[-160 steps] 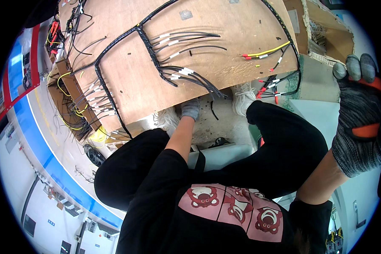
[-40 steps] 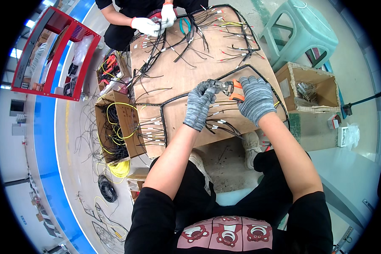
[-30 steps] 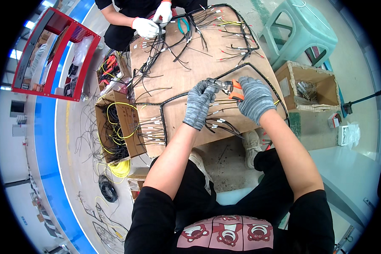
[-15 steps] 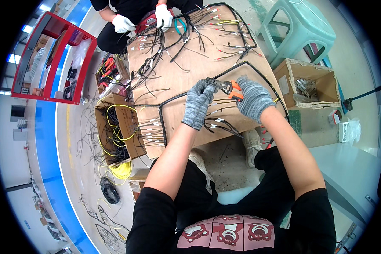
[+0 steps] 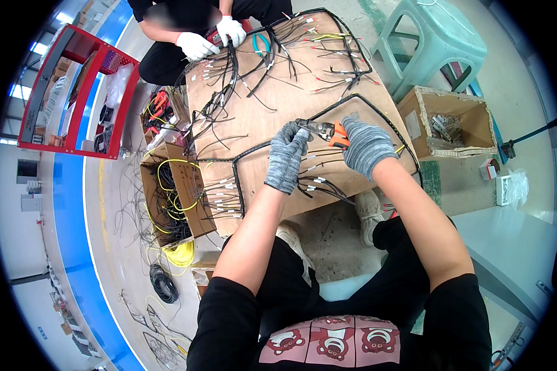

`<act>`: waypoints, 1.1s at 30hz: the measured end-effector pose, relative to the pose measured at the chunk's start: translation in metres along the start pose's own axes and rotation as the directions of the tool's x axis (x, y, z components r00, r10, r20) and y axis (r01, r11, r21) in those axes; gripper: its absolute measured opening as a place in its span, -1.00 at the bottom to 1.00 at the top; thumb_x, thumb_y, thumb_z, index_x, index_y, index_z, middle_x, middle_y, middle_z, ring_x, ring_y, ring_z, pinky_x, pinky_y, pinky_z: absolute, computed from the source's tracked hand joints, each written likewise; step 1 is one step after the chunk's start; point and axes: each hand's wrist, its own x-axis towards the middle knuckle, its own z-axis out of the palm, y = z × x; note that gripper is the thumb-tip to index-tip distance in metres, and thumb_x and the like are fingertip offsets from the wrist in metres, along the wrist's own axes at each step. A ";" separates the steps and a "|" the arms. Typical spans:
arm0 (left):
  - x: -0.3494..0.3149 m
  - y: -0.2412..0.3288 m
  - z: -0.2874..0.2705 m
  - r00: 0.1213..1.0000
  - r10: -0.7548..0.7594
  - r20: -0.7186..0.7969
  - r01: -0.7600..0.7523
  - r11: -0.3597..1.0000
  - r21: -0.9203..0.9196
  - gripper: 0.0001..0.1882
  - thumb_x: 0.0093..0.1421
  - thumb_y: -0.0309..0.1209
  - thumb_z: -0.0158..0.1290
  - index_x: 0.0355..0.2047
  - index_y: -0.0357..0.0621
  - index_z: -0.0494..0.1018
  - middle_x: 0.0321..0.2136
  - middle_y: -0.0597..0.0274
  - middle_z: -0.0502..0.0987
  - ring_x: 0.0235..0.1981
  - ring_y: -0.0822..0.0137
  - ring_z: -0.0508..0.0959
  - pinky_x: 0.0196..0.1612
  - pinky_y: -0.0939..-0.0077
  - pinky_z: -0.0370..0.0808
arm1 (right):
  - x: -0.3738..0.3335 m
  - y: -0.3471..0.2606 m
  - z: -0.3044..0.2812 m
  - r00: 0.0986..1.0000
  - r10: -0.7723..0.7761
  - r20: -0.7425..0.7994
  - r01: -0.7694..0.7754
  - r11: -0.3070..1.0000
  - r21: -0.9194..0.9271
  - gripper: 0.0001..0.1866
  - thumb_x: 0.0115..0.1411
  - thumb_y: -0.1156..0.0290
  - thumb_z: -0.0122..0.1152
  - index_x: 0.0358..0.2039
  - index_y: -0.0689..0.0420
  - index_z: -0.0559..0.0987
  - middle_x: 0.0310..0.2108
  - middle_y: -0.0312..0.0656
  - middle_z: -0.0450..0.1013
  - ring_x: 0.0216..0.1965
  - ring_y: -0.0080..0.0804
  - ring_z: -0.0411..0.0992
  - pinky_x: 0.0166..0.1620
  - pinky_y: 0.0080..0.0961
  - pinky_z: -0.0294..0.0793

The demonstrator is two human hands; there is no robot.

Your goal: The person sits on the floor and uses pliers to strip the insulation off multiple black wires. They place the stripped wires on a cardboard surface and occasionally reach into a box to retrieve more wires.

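In a grey knit glove, my right hand [image 5: 369, 147] is wrapped round the orange handles of a pair of wire-stripping or crimping pliers [image 5: 320, 128]. The metal jaws point left, toward my left hand [image 5: 286, 158], gloved the same way. Its fingers are pinched together right at the jaws, and what lies between them is too small to make out. Below the tool, a black wire harness [image 5: 366, 102] lies on the wooden board [image 5: 267, 213]. Several loose black wires with white labels [image 5: 319, 185] fan out under my hands.
Across the board, a co-worker's white-gloved hands [image 5: 198, 46] handle wires beside teal pliers [image 5: 261, 44]. At right stand a green plastic stool [image 5: 442, 37] and a cardboard box of metal parts [image 5: 455, 148]. A carton of cables [image 5: 189, 185] and a red rack [image 5: 74, 99] are at left.
The orange handles have come closer together in my right hand, and both hands have moved slightly left. The co-worker's hands have shifted and now sit closer together over the wires.
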 end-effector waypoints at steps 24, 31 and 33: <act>-0.004 -0.008 0.021 0.997 -0.077 0.012 0.070 0.958 0.277 -0.88 0.09 -0.48 -0.02 -0.36 -0.26 0.43 -0.66 0.31 0.42 -0.66 0.58 0.38 -0.61 0.67 0.33 | 0.019 0.001 0.014 0.811 -0.400 -0.428 0.520 0.828 0.211 -0.43 -0.17 0.54 0.18 -0.06 0.27 0.32 -0.15 0.07 0.35 -0.14 -0.05 0.35 -0.05 -0.35 0.34; 0.008 -0.042 0.000 0.888 0.292 0.355 -0.446 0.361 0.819 -0.86 0.01 -0.59 -0.01 -0.40 -0.13 0.44 -0.61 0.31 0.46 -0.62 0.50 0.43 -0.55 0.60 0.41 | 0.018 -0.010 0.011 0.835 -0.476 -0.276 0.508 0.860 0.051 -0.61 -0.19 0.60 0.14 -0.24 0.18 0.39 -0.30 -0.03 0.37 -0.21 -0.14 0.37 -0.10 -0.34 0.33; 0.002 -0.039 -0.002 0.898 0.244 0.366 -0.437 0.397 0.807 -0.93 0.06 -0.52 -0.02 -0.42 -0.14 0.44 -0.64 0.33 0.45 -0.64 0.52 0.41 -0.55 0.62 0.38 | 0.018 -0.008 0.013 0.846 -0.442 -0.298 0.476 0.878 0.051 -0.64 -0.19 0.61 0.14 -0.28 0.17 0.41 -0.33 -0.03 0.38 -0.23 -0.14 0.37 -0.11 -0.33 0.34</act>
